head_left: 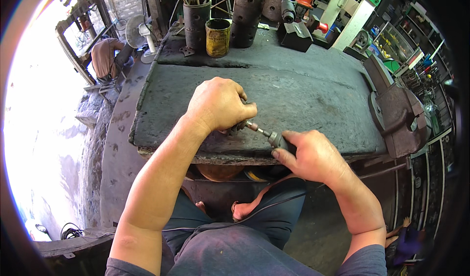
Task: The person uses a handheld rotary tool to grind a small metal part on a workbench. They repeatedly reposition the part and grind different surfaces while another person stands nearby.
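Note:
Over the front edge of a dark, worn workbench (pixel 303 95), my left hand (pixel 218 102) is closed around a small dark metal part (pixel 239 126). Most of that part is hidden under my fingers. My right hand (pixel 316 156) grips a handheld rotary grinder (pixel 277 140), thumb along its dark body. The grinder's thin shaft and tip point up and left, meeting or nearly meeting the part; exact contact is hard to make out. A thin cable (pixel 264 208) runs below my right hand and across my lap.
A heavy bench vise (pixel 406 119) stands at the bench's right end. Along the back are a yellow can (pixel 218 38), a dark perforated cylinder (pixel 247 14), a tool-filled holder (pixel 196 26) and a black box (pixel 296 38). Beyond the left side are a fan (pixel 133 31) and a bent-over person (pixel 105 58).

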Action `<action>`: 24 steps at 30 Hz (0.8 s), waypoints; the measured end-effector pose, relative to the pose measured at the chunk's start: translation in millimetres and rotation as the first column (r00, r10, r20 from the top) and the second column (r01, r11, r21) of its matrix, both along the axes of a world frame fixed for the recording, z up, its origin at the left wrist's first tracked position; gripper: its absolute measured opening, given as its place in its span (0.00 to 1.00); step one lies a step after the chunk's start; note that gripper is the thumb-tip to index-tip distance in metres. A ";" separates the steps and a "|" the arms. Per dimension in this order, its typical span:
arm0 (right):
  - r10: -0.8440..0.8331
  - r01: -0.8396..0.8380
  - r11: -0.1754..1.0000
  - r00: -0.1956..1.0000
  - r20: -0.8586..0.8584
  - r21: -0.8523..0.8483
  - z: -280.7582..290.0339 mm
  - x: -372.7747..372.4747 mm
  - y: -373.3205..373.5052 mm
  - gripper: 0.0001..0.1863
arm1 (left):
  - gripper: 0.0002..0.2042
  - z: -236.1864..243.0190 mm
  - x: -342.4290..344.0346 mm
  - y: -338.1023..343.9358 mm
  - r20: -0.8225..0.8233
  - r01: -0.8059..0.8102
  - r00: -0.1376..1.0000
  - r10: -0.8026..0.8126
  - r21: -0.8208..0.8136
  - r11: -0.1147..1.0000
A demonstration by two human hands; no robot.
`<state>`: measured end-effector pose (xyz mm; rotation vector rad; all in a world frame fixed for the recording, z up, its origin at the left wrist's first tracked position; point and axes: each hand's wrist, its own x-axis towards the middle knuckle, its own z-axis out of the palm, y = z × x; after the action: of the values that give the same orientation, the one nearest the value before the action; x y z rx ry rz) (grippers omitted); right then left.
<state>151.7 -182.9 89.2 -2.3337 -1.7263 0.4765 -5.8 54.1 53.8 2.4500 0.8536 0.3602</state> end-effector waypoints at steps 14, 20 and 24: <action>0.013 -0.013 1.000 1.000 0.001 -0.009 0.3 -0.4 -3.2 0.24 | 0.25 1.2 -0.1 -0.6 0.002 0.003 1.000 -0.003 0.004 1.000; 0.019 -0.020 1.000 1.000 0.018 0.021 -0.1 1.5 -3.4 0.24 | 0.25 1.5 0.4 -1.1 0.004 -0.005 1.000 0.005 0.014 1.000; -0.001 0.001 1.000 1.000 0.020 -0.003 0.7 3.4 -3.4 0.23 | 0.25 1.4 0.8 -0.9 0.001 -0.002 1.000 0.002 0.006 1.000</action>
<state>155.1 -186.3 89.9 -2.3491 -1.7349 0.4570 -5.0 53.2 55.3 2.4552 0.8554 0.3648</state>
